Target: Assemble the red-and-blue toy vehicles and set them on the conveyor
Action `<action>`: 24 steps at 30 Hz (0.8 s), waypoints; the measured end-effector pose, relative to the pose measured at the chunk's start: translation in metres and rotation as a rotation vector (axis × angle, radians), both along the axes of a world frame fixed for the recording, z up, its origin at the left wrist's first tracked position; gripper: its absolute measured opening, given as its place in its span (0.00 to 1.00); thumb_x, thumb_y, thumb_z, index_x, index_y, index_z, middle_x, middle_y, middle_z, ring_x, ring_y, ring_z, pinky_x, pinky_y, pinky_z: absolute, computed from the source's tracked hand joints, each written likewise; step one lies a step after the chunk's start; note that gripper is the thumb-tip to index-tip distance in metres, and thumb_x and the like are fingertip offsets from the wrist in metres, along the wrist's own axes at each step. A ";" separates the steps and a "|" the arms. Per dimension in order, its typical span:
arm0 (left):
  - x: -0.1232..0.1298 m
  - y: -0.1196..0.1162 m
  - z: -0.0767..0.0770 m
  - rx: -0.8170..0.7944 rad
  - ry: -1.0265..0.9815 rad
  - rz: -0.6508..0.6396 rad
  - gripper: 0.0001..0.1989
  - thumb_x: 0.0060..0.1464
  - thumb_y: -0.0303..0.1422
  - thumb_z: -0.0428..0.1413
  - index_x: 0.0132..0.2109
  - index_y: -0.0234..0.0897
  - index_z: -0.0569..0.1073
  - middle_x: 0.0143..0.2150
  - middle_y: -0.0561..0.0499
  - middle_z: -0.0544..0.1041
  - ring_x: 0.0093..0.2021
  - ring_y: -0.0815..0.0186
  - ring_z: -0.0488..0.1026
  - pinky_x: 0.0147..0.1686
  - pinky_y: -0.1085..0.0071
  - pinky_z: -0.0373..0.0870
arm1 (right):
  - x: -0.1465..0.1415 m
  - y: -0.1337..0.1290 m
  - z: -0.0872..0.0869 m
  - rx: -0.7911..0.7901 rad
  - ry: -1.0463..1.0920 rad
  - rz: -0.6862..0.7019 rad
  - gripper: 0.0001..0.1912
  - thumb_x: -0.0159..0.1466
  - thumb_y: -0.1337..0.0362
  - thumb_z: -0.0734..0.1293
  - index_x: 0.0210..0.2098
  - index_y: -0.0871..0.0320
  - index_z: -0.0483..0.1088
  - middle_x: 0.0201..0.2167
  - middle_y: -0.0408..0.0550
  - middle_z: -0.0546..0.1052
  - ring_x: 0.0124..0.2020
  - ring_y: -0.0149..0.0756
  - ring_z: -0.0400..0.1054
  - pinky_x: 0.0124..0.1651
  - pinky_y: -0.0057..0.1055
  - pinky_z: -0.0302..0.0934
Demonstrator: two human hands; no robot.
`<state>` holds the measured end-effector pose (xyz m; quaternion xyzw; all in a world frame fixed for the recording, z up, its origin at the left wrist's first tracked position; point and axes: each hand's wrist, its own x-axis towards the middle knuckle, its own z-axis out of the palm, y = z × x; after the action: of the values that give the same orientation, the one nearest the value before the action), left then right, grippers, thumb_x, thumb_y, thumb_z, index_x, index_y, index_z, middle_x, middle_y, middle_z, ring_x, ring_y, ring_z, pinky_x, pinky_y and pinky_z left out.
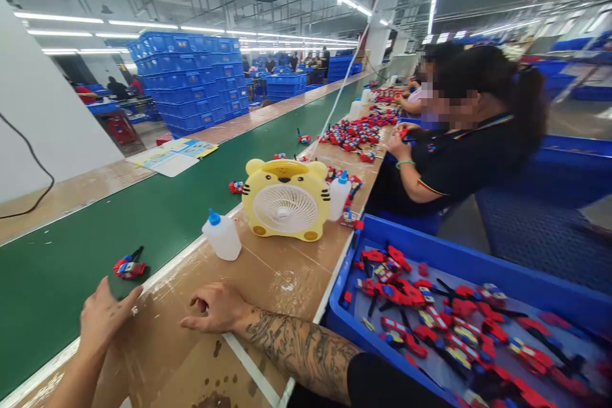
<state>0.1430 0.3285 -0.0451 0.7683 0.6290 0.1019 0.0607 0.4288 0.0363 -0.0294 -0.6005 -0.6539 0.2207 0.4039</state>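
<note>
On the green conveyor belt (184, 194) lies a small red, blue and white toy figure (129, 266) with black parts. My left hand (106, 315) is just short of it at the belt's near edge, thumb and fingers spread, holding nothing. Over the brown tabletop (282, 280) rests my right hand (217, 307), fingers loosely curled and thumb apart, with nothing visible in it. Nearest to that hand stands a white squeeze bottle (222, 239) with a blue cap. To my right, a blue crate (342, 293) holds many similar red toys (430, 315).
A yellow tiger-faced fan (287, 201) stands on the table beside a second white bottle (339, 194). Beyond is a pile of red toys (354, 131), where a co-worker (440, 153) handles a red piece. Blue crates (189, 83) are stacked across the belt, near printed sheets (174, 156).
</note>
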 end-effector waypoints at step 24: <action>-0.043 -0.148 -0.057 0.011 -0.494 -0.286 0.24 0.51 0.53 0.50 0.45 0.42 0.77 0.46 0.46 0.79 0.48 0.49 0.74 0.51 0.56 0.69 | 0.217 -0.132 0.008 -0.052 -0.123 -0.903 0.26 0.50 0.62 0.72 0.49 0.60 0.73 0.46 0.55 0.78 0.51 0.50 0.71 0.57 0.46 0.61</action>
<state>0.0998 0.1801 -0.1021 0.8014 0.4798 0.2799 0.2220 0.6457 -0.0954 -0.0217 -0.8473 -0.3437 0.0027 0.4048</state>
